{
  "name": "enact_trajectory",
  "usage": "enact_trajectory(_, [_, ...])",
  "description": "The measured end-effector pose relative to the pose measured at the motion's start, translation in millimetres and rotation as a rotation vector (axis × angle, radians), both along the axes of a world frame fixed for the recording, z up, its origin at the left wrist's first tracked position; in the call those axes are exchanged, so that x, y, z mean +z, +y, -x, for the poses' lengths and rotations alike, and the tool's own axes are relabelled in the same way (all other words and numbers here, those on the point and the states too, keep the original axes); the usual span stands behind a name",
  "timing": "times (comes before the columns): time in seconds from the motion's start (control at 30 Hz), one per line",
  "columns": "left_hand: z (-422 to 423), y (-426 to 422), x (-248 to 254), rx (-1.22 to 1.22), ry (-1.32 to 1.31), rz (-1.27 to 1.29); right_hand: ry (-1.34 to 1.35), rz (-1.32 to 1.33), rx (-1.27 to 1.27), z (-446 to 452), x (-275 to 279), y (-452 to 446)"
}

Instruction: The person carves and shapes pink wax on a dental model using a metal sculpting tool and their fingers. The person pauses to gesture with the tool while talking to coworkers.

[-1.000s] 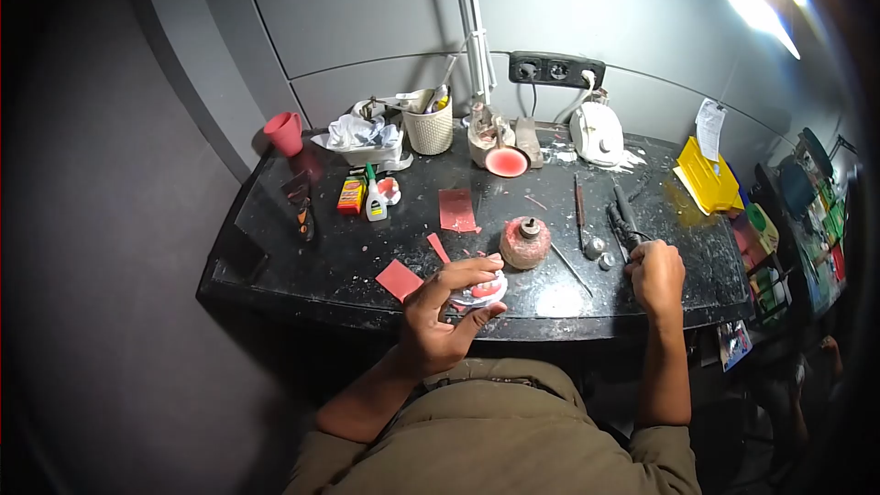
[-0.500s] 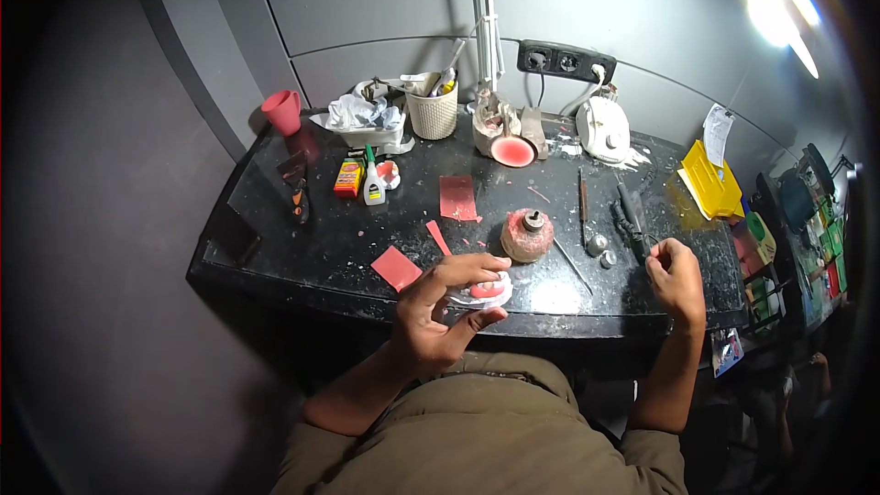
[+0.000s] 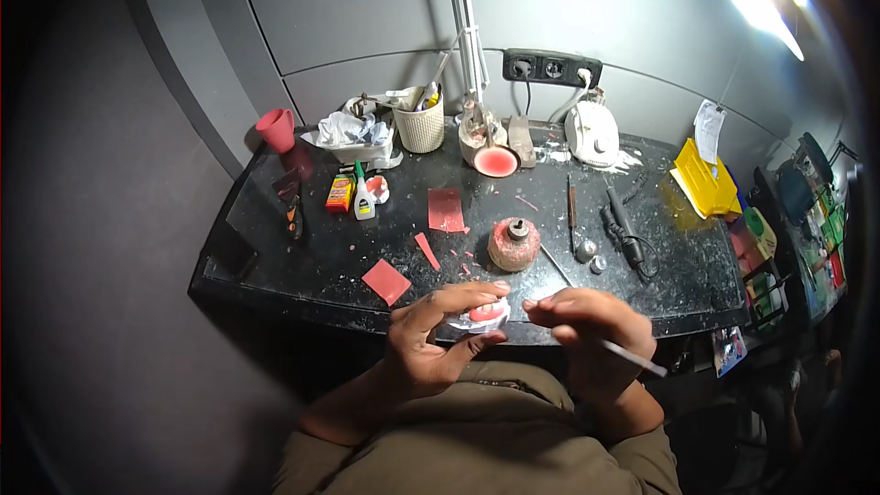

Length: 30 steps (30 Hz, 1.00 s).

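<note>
Head view: left hand (image 3: 427,337) grips white-and-pink plaster dental model (image 3: 487,313), likely brittle, best held by base; right hand (image 3: 600,330) grips slim metal rod (image 3: 636,359)

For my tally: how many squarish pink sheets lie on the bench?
2: the front sheet near the left hand, and the rear sheet beyond the narrow pink strip.
</note>
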<state>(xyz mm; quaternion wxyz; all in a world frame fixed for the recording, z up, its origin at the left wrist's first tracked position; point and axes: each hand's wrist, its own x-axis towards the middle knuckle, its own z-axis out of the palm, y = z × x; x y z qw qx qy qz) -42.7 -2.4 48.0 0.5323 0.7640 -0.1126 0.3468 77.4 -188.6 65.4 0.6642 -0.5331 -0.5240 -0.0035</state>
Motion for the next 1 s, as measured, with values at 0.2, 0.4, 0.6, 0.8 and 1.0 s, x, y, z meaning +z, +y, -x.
enact_trajectory(0.2, [0.9,1.0,-5.0,-0.103,-0.011,0.150,-0.344,0.036,-0.190,8.5,4.0,8.8])
enact_trajectory(0.4, [1.8,1.6,-2.7,-0.190,0.024,0.301,-0.333,0.016,-0.123,9.1,-1.5,12.6])
enact_trajectory(0.6, [2.2,4.9,-1.7,-0.162,0.016,0.241,-0.333,0.011,-0.086,6.6,1.1,15.3])
enact_trajectory(0.8, [3.8,8.7,-2.8,-0.168,0.037,0.245,-0.317,0.026,-0.067,6.8,3.4,17.3])
enact_trajectory(1.0, [3.1,9.0,-1.7,-0.161,0.050,0.253,-0.308,0.034,-0.081,6.4,3.1,18.2])
